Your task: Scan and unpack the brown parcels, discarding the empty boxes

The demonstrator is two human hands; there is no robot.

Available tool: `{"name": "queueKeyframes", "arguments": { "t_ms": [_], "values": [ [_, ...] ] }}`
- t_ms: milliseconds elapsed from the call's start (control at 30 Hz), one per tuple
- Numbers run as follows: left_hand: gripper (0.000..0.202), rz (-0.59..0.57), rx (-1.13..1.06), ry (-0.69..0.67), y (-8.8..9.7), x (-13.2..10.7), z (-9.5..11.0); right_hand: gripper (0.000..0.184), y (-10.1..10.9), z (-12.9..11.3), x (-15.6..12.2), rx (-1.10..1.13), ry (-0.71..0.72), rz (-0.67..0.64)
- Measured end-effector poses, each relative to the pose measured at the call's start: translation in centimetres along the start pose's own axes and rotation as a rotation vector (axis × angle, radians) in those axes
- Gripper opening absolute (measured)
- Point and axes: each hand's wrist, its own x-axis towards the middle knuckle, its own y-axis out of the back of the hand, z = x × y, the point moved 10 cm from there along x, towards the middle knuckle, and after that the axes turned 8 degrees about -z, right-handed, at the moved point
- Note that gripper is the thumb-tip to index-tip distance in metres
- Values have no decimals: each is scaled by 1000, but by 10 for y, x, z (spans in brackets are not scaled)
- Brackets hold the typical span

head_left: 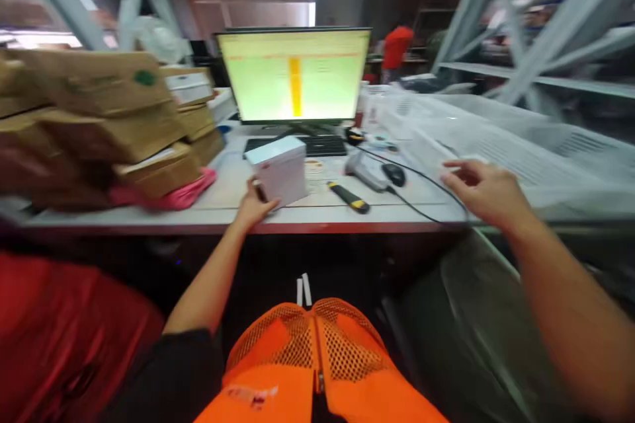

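Note:
My left hand grips the lower left corner of a small white box that stands on the desk in front of the monitor. My right hand hovers over the desk's right end, fingers curled and blurred, with a small white piece at its fingertips; whether it holds that piece is unclear. A black-and-yellow utility knife lies on the desk between my hands.
Brown cardboard boxes are stacked at left over a pink bag. A keyboard, a barcode scanner and a mouse with cable lie near the monitor. White plastic crates fill the right. A person in red stands far behind.

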Motion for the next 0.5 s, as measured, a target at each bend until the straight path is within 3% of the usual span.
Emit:
{"name": "queueKeyframes", "arguments": {
  "t_ms": [67,133,200,333,500],
  "values": [
    [95,26,-11,53,24,-16,-21,41,-70,-30,26,-69,-4,-157],
    [101,11,-43,46,25,-18,-24,52,-127,-52,42,-150,-42,-270],
    [105,10,-45,13,19,-14,-19,60,-164,-65,54,-250,-87,-325],
    [116,52,15,-54,19,-12,-11,54,-201,-76,73,-402,-176,-383],
    [121,168,17,-125,31,-19,-5,54,-204,-88,81,-416,-169,-459]
  ]
}}
